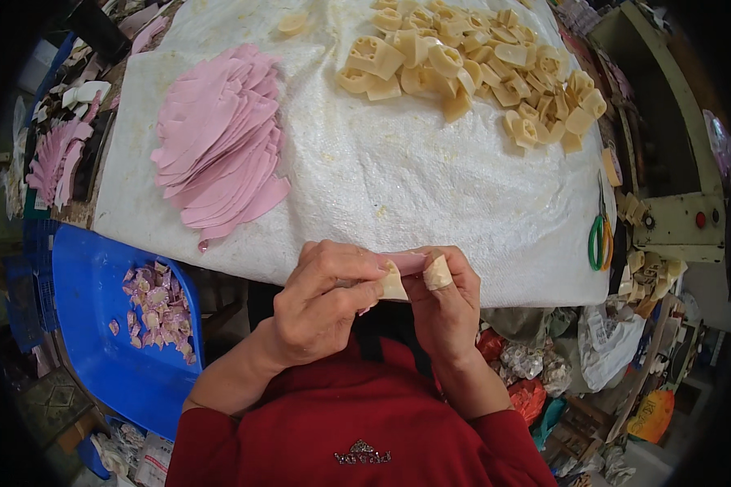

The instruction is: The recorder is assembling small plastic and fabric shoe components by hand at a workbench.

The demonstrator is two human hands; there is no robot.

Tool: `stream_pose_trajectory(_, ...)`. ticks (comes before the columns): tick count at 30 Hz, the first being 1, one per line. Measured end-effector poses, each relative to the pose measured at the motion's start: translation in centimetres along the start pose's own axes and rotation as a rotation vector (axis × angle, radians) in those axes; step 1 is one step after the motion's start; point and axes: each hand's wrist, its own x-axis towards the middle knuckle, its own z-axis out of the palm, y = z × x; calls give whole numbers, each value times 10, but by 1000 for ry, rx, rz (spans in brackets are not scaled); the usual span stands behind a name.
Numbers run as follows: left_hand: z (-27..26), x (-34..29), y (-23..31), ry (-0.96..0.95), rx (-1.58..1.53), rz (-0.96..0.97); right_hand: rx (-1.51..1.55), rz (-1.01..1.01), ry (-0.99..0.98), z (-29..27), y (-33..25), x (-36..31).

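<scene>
Close to my body, at the near edge of the covered table, both hands are closed on one small work piece. My left hand (317, 300) pinches a beige plastic shoe heel (394, 284), partly hidden by the fingers. Along its upper side runs a pink leather-like piece (406, 261), which the fingers of my right hand (449, 304) grip. Pale tape wraps the tip of my right thumb. A fanned stack of pink cut pieces (219, 138) lies at the left of the table. A loose pile of beige heels (479, 65) is spread at the far right.
White woven sheeting (357, 178) covers the table. Scissors with green and orange handles (600, 242) lie at its right edge. Below the left edge is a blue tub (89, 325) holding several pink-covered pieces (158, 300). Bags and scraps crowd the right side, beside a green metal machine (678, 219).
</scene>
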Motion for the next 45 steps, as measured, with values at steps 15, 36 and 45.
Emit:
stream_pose_trajectory(15,4,18,14,-349,629,63,-647,38,-58,7,-10,2)
stream_pose_trajectory(36,7,5,-1,-122,-45,-272,-425,253,-265,-18,-24,46)
stream_pose_trajectory(45,20,-4,-3,97,-336,-585,-739,-393,-335,-21,-10,38)
